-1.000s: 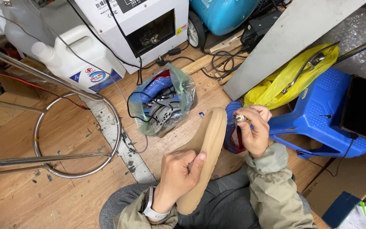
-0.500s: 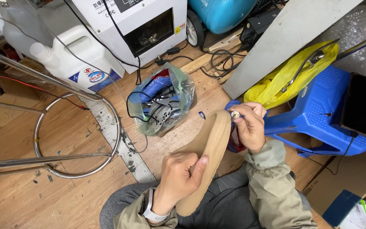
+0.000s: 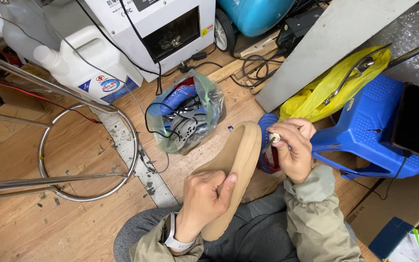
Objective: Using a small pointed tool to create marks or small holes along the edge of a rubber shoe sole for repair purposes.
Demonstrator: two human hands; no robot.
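Observation:
My left hand [image 3: 203,200] grips a tan foam slipper [image 3: 236,167] by its middle, holding it on edge over my lap. My right hand [image 3: 293,148] is closed around a small metal-tipped tool [image 3: 274,138], whose tip sits right beside the slipper's toe end. Whether the tip touches the slipper is hard to tell. Both sleeves are olive green, and a watch sits on my left wrist.
A clear plastic bag [image 3: 186,116] of blue shoes and cables lies on the wooden floor ahead. A blue plastic stool [image 3: 374,126] with a yellow bag [image 3: 321,94] stands to the right. A white jug [image 3: 88,68], a white machine [image 3: 161,29] and a chrome stool frame [image 3: 49,150] are at the left.
The slipper and my right hand have come closer together; the tool tip now sits at the slipper's toe edge. My left hand keeps the same grip.

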